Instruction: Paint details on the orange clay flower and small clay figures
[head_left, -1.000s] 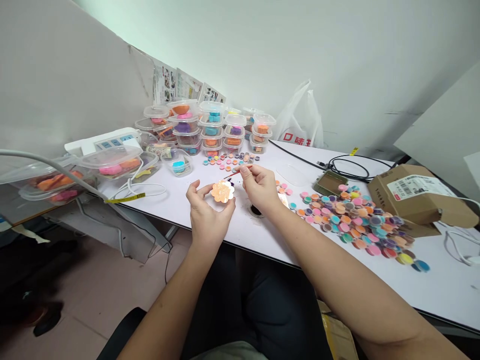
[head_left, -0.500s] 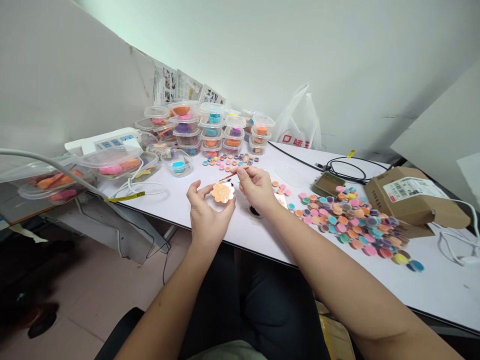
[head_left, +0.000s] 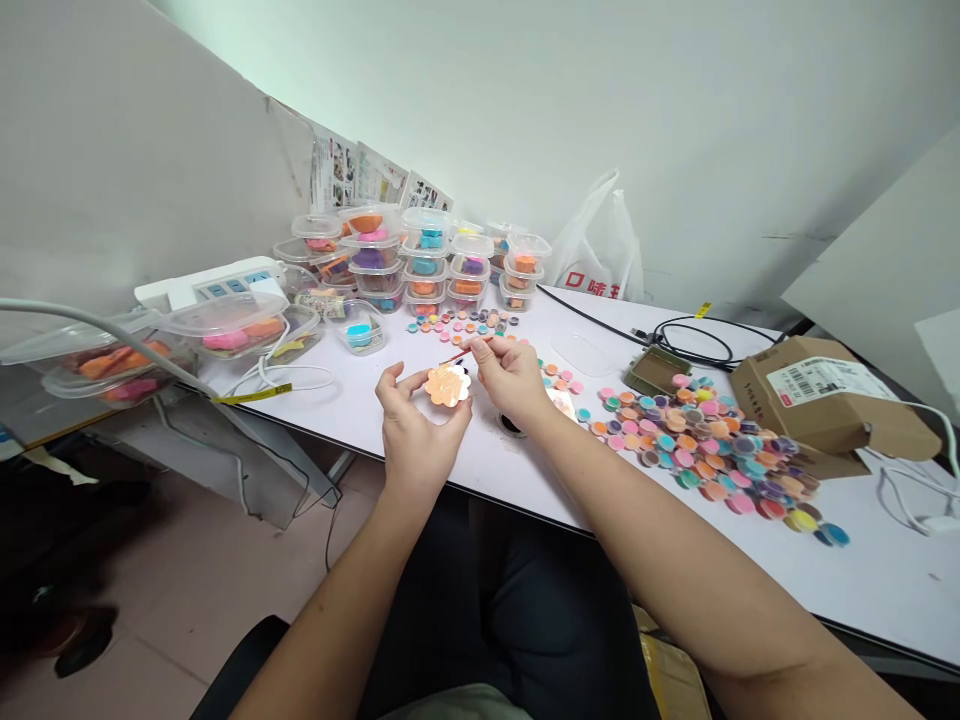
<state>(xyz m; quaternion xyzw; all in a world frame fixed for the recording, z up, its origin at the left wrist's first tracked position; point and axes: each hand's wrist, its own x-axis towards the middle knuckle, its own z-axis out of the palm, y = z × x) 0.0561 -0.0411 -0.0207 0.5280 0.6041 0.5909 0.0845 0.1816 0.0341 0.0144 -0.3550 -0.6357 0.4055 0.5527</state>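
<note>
A small flower-shaped piece [head_left: 448, 385] with a scalloped edge, mostly orange with white on its right side, is pinched by its edges between the thumb and fingers of my left hand [head_left: 422, 428]. My right hand [head_left: 510, 378] grips a thin red paintbrush [head_left: 466, 353], whose tip lies at the upper part of the flower piece. Whether the bristles touch the surface I cannot tell. Below my right hand sits a small round container [head_left: 511, 425] with something dark in it, partly hidden by the wrist.
Many little coloured paint pots [head_left: 705, 440] lie heaped on the right of the white table [head_left: 600, 510]. Stacked clear tubs [head_left: 427, 265] stand at the back. An open cardboard box [head_left: 810, 395], a black cable [head_left: 694, 340], a plastic bag [head_left: 600, 240] and a power strip [head_left: 214, 283] are around.
More of the flower piece's right side looks orange than before, with less white showing. Both hands keep their grips and have hardly moved.
</note>
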